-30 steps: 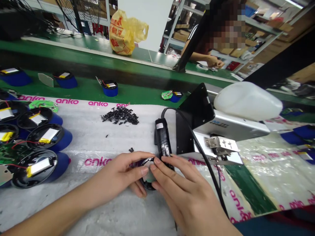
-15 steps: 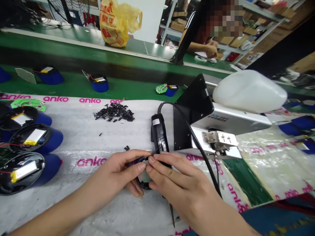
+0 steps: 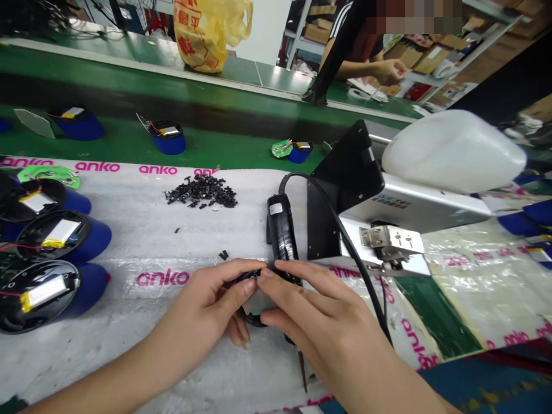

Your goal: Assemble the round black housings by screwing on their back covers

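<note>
Black-rimmed housing (image 3: pixel 255 317) sits gripped between both hands (image 3: pixel 206 310) beside a corded screwdriver (image 3: pixel 282 230).

Passage: white sheet (image 3: pixel 138 230), left of black tool (image 3: pixel 282 230).
Cable (image 3: pixel 345 238) bars my right; room beneath it seems slight.

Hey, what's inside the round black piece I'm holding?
Inside the round black piece, a pale grey plate shows between your left hand and right hand. Your fingers cover part of it, and the plate hides whatever is beneath.
</note>
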Demonstrator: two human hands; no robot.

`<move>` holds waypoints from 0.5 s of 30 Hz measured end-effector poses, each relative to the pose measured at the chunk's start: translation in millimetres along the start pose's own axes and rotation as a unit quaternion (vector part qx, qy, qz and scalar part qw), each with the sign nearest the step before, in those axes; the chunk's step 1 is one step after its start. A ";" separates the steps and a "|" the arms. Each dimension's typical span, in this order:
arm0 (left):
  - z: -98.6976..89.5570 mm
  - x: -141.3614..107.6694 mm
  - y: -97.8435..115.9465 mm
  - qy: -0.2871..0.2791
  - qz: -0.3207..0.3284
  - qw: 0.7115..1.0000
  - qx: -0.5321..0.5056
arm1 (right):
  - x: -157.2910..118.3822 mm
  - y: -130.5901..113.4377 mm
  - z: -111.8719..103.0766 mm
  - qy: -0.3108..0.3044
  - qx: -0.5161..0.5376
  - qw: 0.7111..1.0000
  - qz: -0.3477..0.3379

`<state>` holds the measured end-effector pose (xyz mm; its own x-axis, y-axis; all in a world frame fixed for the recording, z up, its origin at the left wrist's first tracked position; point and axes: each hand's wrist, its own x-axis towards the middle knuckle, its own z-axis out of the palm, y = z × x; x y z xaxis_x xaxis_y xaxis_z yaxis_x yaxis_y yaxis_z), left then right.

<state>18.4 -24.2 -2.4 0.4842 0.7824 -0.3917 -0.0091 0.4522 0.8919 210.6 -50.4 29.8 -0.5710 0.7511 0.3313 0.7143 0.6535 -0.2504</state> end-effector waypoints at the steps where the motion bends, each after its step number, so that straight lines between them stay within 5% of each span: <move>1: 0.4 -0.8 -0.2 0.000 0.002 1.000 0.001 | -1.3 -0.8 0.3 0.002 -0.008 1.000 0.007; 11: 3.1 1.1 9.8 -0.030 -0.049 0.998 0.039 | -2.6 3.3 3.8 -0.006 -0.020 1.000 0.003; 15: 8.7 3.5 13.1 0.003 -0.071 0.997 0.032 | -11.9 0.5 -17.3 0.002 -0.010 1.000 -0.021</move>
<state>27.6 -19.2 9.9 0.4708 0.7151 -0.5166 0.1154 0.5307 0.8397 224.7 -60.7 41.5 -0.5988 0.7230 0.3446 0.6982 0.6820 -0.2176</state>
